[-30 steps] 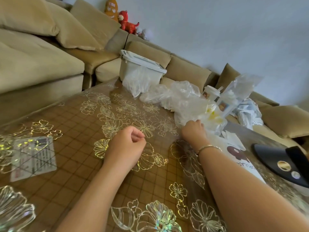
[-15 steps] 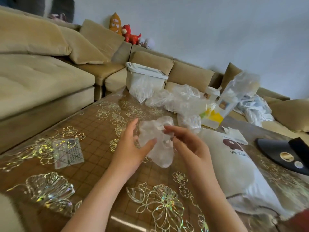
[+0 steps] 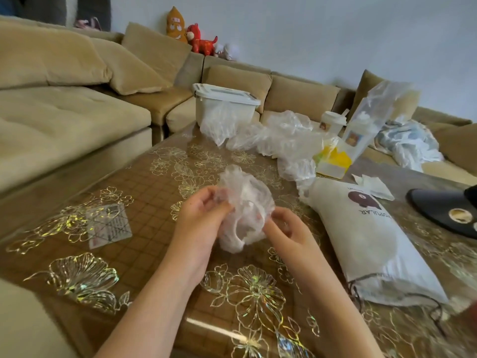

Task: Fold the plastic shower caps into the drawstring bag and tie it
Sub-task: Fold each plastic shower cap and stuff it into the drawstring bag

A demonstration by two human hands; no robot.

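Your left hand point(image 3: 204, 218) and right hand point(image 3: 286, 228) both pinch one crumpled shower cap point(image 3: 242, 202) above the bench point(image 3: 144, 192), drawstring bag point(image 3: 366, 236) lying just right.

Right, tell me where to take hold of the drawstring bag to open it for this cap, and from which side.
Take the drawstring bag at its gathered mouth, the near end where the dark cord loops out, coming in from the near right. It lies flat with its closed end pointing away, so only that end opens. Both hands, left hand and right hand, currently hold the shower cap, so one must be freed first.
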